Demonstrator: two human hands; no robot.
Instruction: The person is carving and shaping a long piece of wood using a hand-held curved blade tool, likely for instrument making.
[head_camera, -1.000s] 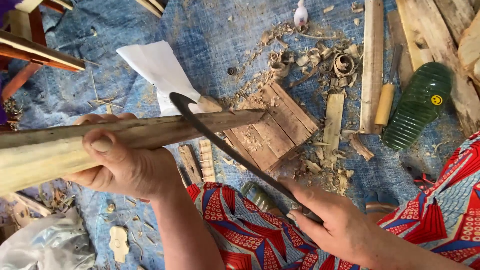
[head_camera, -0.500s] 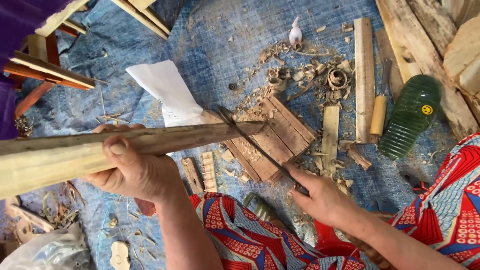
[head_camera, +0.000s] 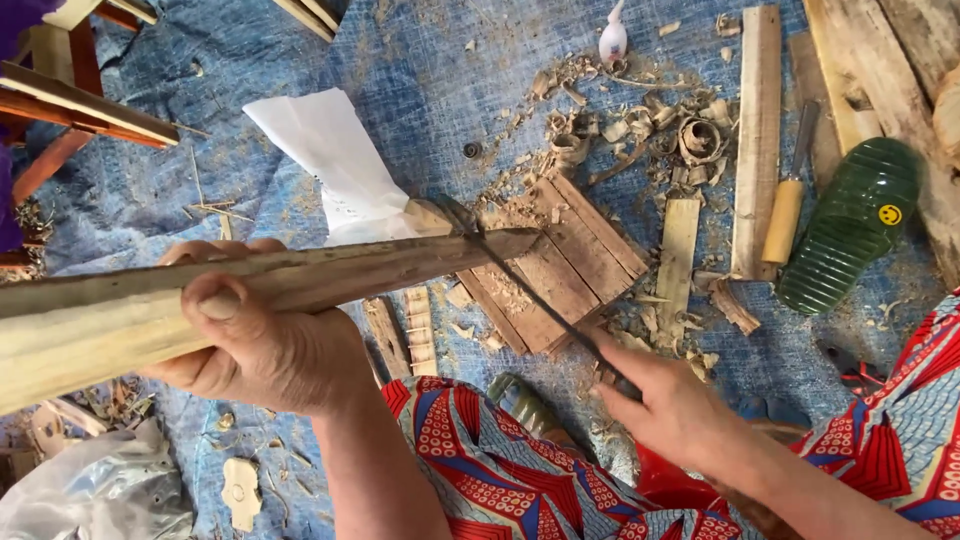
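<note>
My left hand (head_camera: 265, 345) grips a long pale wooden stave (head_camera: 330, 280) that runs from the left edge to a tapered tip near the middle. My right hand (head_camera: 675, 410) holds the handle of a long dark blade (head_camera: 520, 275). The blade's tip lies across the stave's tapered end. Under the tip sits a small block of joined wooden slats (head_camera: 575, 255) on a blue tarp (head_camera: 420, 60). My legs in red, blue and white patterned cloth fill the bottom of the view.
Wood shavings (head_camera: 640, 125) lie scattered past the block. A white paper sheet (head_camera: 330, 150), a chisel with a wooden handle (head_camera: 785, 215), a green sandal (head_camera: 850, 225), planks (head_camera: 760, 130) and a small white bottle (head_camera: 612, 40) lie around. A wooden frame (head_camera: 70, 110) stands at upper left.
The blade has slid along the stave from near my left hand out to its tapered tip. My right hand moved up and right with it.
</note>
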